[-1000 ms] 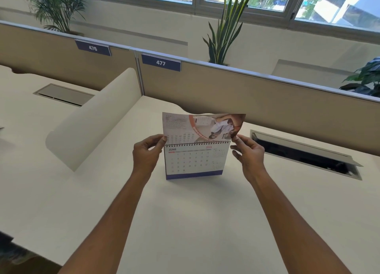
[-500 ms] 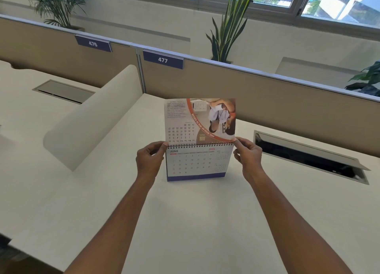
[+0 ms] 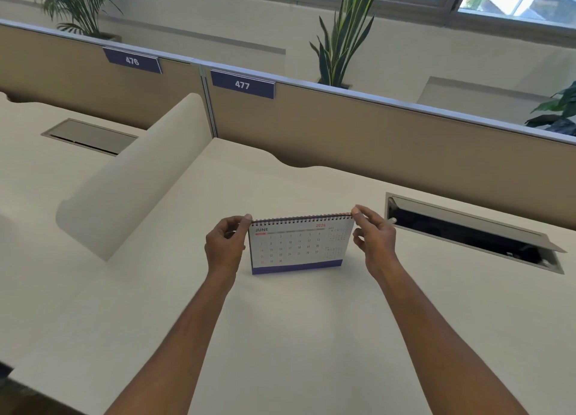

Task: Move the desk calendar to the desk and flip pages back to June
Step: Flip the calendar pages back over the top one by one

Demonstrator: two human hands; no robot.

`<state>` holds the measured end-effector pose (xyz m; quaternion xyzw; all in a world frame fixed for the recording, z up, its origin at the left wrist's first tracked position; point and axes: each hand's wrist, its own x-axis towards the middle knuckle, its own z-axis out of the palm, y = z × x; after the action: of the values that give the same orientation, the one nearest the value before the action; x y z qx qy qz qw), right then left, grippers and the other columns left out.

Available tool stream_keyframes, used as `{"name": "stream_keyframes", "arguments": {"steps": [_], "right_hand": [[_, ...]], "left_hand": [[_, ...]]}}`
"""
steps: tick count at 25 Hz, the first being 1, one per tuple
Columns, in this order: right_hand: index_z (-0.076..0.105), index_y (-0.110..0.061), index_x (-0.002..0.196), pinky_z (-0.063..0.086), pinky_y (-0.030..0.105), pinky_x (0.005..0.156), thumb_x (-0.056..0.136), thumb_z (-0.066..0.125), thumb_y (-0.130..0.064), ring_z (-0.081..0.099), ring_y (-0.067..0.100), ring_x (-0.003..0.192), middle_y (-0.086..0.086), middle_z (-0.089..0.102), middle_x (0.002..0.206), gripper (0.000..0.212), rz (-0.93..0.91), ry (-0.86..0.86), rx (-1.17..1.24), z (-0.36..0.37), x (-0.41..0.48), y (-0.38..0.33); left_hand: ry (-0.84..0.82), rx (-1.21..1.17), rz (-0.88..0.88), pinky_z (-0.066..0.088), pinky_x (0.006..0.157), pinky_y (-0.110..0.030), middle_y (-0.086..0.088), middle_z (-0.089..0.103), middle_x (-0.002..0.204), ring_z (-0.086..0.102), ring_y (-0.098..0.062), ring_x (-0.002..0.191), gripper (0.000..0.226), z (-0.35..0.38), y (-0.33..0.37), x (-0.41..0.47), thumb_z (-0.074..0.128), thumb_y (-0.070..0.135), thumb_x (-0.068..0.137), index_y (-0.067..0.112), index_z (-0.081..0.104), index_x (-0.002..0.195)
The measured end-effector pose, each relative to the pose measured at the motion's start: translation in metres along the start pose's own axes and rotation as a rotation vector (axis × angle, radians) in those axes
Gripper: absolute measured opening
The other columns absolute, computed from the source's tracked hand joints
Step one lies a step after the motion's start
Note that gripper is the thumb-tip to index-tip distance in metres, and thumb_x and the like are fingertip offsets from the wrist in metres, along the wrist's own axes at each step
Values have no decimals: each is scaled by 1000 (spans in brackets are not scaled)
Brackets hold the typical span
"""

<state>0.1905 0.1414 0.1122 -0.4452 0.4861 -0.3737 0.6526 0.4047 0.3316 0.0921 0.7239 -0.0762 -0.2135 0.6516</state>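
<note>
The desk calendar (image 3: pixel 299 246) stands upright on the cream desk (image 3: pixel 280 336), its spiral binding on top and a blue strip along the base. Its front page reads JUNE 2026. My left hand (image 3: pixel 225 246) pinches the top left corner at the binding. My right hand (image 3: pixel 372 237) pinches the top right corner. The flipped pages lie behind the stand, out of sight.
An open cable tray with a raised lid (image 3: pixel 473 233) sits in the desk right of the calendar. A curved cream divider (image 3: pixel 134 177) rises at the left. Beige partitions tagged 476 (image 3: pixel 132 60) and 477 (image 3: pixel 242 85) close the back, with plants (image 3: pixel 343 37) behind.
The picture page that stood up above the binding has gone over to the back. Both hands stayed at the calendar's top corners. June now faces me alone.
</note>
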Motion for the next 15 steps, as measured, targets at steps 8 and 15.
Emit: {"name": "stream_keyframes", "arguments": {"steps": [8,15], "right_hand": [[75,-4,112,50,32,72,95,71,-29,51,18,78,9,71,90,31,-25,-86,-18,-2,2,3],[76,-12,103,52,31,72,96,69,-37,53,17,77,3,73,88,27,32,-77,-6,-2,-3,6]], "left_hand": [[-50,-75,3,53,56,-14,4,82,103,71,-8,95,26,4,-4,-2,77,39,92,15,84,100],[-26,-67,-17,57,57,-17,17,79,73,68,4,70,21,6,-2,-4,78,45,90,28,81,78]]}}
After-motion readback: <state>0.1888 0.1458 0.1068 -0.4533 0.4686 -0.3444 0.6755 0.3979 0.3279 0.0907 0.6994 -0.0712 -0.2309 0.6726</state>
